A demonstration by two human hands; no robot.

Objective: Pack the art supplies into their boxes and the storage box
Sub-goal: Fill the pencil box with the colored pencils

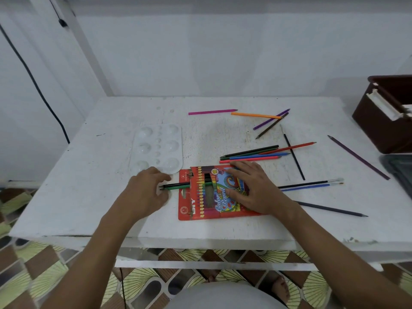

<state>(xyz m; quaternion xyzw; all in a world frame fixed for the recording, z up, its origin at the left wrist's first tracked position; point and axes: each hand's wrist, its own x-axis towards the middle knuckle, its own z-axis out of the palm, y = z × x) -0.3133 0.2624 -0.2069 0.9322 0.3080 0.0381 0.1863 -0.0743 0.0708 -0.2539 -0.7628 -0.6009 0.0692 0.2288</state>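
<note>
Cardboard, red and thin: the coloured-pencil box (214,192) lies flat near the table's front edge, its open end facing your left. Your right hand (252,188) rests on it, fingers spread flat, pinning it to the white table (89,197). Judged light and easily crushed; press on the flat face only, never on the mouth.

Item: green pencil (178,186) and a black pencil (176,184) lying against it, both partly inside the box mouth, tips pointing left. Your left hand (145,190) has curled fingers at their tips; whether it pinches them or only nudges them is not clear. Judged stiff, light, smooth-sided and prone to rolling; points brittle. Hold near the exposed end and slide them straight along the box's length.

Item: loose bundle of pencils (252,155), black, green, blue, pink, just beyond your right hand; a red pencil (289,147) crosses them, with a black stick (294,157) laid across it.

Item: two paintbrushes (312,185), right of the box, bristles to the right. A dark pencil (330,209) nearer you.

Item: magenta pencil (211,111), orange pencil (256,115), purple pencil (270,120) and brown pencil (272,126) at the far side.

Item: white paint palette (158,148), just beyond your left hand, touching the box's corner; it crowds the left hand's approach.

Item: brown storage box (379,121), far right, well apart. A long purple pencil (359,157) lies between it and the rest.
</note>
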